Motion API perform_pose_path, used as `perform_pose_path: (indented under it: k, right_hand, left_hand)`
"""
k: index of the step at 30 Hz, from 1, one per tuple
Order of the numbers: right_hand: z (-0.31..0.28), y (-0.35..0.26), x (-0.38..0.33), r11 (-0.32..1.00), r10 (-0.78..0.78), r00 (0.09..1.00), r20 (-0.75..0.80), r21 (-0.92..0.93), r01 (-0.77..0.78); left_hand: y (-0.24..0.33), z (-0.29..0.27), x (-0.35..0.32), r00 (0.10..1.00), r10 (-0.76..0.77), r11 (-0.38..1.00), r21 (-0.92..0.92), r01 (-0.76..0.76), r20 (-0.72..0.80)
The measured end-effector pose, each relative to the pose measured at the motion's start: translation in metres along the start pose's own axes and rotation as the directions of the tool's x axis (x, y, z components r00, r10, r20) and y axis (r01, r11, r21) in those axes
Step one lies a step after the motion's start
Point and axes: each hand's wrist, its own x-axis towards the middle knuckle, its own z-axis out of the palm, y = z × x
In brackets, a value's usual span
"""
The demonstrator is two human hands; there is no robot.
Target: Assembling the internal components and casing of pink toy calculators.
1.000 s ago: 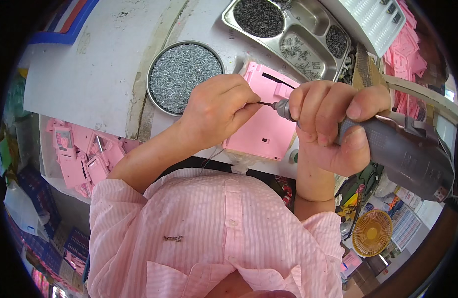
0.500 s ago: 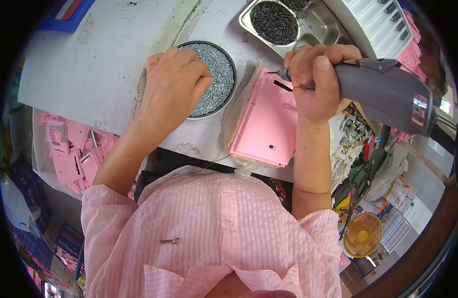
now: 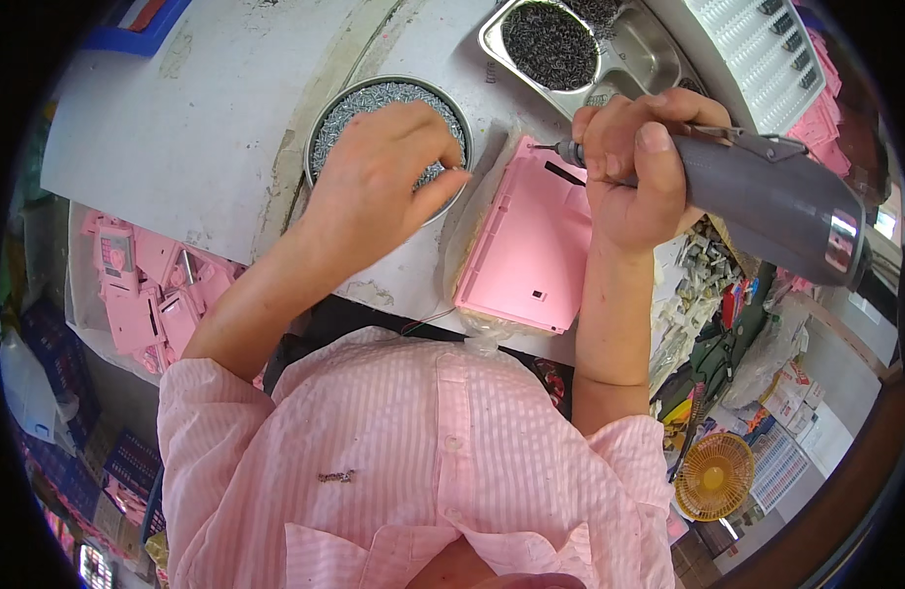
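My left hand (image 3: 388,182) is down in the round pan of screws (image 3: 346,110), fingers bunched narrow, tips pinched together over the small silver screws; can't tell if one is actually caught between them. My right hand (image 3: 634,172) is wrapped tight around the grey electric screwdriver (image 3: 767,201), thumb on top of the body, bit sticking out left past my fist and hovering over the top edge of the pink plastic panel (image 3: 531,250). The panel lies flat on the white counter (image 3: 192,128), just beside the pan on its right, lower edge near the counter's front edge. A steel tray with compartments (image 3: 649,59) sits behind my right hand, one pocket full of dark screws (image 3: 548,41). More pink parts (image 3: 143,290) piled in a bin below the counter on my left. A small yellow fan (image 3: 713,476) is low on my right.
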Motion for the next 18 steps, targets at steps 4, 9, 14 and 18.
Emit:
perform_pose_path:
  k: [4, 9, 14, 18]
  right_hand:
    - [-0.006, 0.006, 0.003, 0.993, -0.059, 0.998, 0.036, 0.102, 0.055]
    - [-0.003, 0.004, 0.003, 0.993, -0.039, 0.999, 0.025, 0.115, 0.036]
    - [-0.003, 0.004, 0.001, 0.989, -0.036, 0.999, 0.005, 0.145, 0.035]
    - [-0.002, 0.006, 0.001, 0.988, -0.043, 0.999, 0.022, 0.152, 0.039]
  left_hand:
    - [0.009, 0.003, 0.001, 0.999, 0.009, 1.000, -0.005, -0.008, 0.038]
    - [0.006, 0.007, 0.001, 0.999, 0.009, 1.000, 0.011, -0.009, 0.035]
    - [0.003, 0.018, 0.003, 0.997, 0.074, 0.997, -0.039, -0.074, 0.001]
    - [0.008, 0.028, 0.007, 0.989, 0.142, 0.989, -0.034, -0.141, 0.029]
